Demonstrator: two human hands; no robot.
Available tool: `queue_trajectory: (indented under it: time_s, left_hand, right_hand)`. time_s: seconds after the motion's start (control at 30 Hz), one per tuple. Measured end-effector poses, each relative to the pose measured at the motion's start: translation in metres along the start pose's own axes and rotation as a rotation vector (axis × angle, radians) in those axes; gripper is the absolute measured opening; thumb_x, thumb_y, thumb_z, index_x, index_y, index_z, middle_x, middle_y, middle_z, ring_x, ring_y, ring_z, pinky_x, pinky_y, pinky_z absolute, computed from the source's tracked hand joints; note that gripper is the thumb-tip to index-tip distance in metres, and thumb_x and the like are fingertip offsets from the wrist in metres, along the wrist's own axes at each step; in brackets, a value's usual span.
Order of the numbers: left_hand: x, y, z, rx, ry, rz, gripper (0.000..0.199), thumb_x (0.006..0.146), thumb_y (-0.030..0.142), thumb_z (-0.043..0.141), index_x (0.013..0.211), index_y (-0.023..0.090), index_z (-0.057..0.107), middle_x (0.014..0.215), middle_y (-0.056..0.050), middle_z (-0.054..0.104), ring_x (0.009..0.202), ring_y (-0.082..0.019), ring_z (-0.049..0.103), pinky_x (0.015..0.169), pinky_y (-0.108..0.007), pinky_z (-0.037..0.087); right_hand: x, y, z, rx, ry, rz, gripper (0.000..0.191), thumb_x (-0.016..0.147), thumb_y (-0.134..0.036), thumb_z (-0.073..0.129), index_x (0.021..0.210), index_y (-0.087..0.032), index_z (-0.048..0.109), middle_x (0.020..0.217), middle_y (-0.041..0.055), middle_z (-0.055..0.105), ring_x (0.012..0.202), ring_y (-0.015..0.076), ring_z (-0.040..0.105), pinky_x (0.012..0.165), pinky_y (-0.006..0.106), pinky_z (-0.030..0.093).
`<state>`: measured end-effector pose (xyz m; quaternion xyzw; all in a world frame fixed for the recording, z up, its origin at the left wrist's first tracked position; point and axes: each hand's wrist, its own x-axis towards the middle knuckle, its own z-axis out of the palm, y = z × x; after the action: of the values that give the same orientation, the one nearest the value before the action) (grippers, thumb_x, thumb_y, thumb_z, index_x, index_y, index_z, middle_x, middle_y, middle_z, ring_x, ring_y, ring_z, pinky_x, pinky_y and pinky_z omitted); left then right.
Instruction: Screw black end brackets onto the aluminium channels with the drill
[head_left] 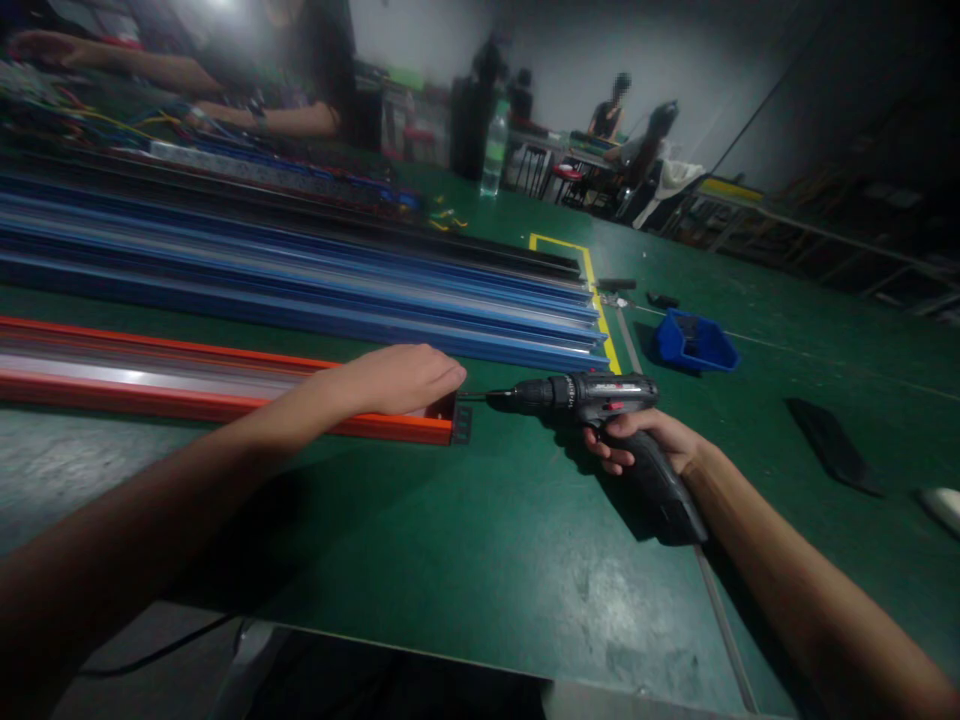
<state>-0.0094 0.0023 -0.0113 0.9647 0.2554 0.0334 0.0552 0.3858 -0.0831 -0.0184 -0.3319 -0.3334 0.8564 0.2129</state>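
My right hand (637,440) is wrapped round the handle of a black cordless drill (611,393) lying nearly level above the green table. The drill's thin bit points left and meets the end of a long orange metal channel (405,428). A black end cap (462,424) sits on that end of the channel. Across the channel, just behind the cap, lies my left hand (405,378), gripping it from above. Its fingertips are mostly hidden on the far side, near the bit's tip.
Several blue channels (450,312) lie side by side beyond the orange one. To the right are a blue parts bin (694,342) and a flat black object (832,445). A clear bottle (495,150) stands farther back. Across the table, a person's hands (217,115) are among wires.
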Motion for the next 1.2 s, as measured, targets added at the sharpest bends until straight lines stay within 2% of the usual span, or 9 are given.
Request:
queue_trajectory:
  time_s: [0.43, 0.8, 1.2]
  left_hand:
    - [0.0003, 0.0018, -0.0018, 0.017, -0.034, -0.030, 0.034, 0.107, 0.031, 0.036, 0.091, 0.019, 0.063, 0.089, -0.007, 0.073, 0.080, -0.022, 0.067, 0.070, -0.033, 0.044]
    - [-0.0001, 0.0007, 0.0001, 0.040, -0.027, -0.002, 0.035, 0.107, 0.030, 0.034, 0.092, 0.018, 0.063, 0.090, -0.008, 0.072, 0.079, -0.022, 0.066, 0.070, -0.033, 0.044]
    - [0.0006, 0.0035, -0.0054, -0.115, -0.024, -0.078, 0.035, 0.107, 0.033, 0.035, 0.086, 0.019, 0.059, 0.084, -0.006, 0.069, 0.074, -0.020, 0.064, 0.068, -0.032, 0.039]
  right_hand:
    - [-0.0012, 0.0015, 0.0005, -0.014, 0.020, -0.012, 0.018, 0.087, -0.018, 0.072, 0.096, -0.003, 0.075, 0.080, 0.0065, 0.069, 0.054, 0.0067, 0.057, 0.065, 0.023, 0.058]
    - [0.0003, 0.0013, 0.0011, -0.018, 0.015, -0.021, 0.017, 0.086, -0.017, 0.073, 0.095, -0.004, 0.077, 0.078, 0.0054, 0.070, 0.054, 0.0060, 0.056, 0.063, 0.022, 0.057]
    - [-0.0009, 0.0005, 0.0048, -0.033, 0.028, -0.015, 0.017, 0.085, -0.019, 0.074, 0.095, -0.005, 0.077, 0.078, 0.0041, 0.070, 0.053, 0.0056, 0.055, 0.063, 0.021, 0.056]
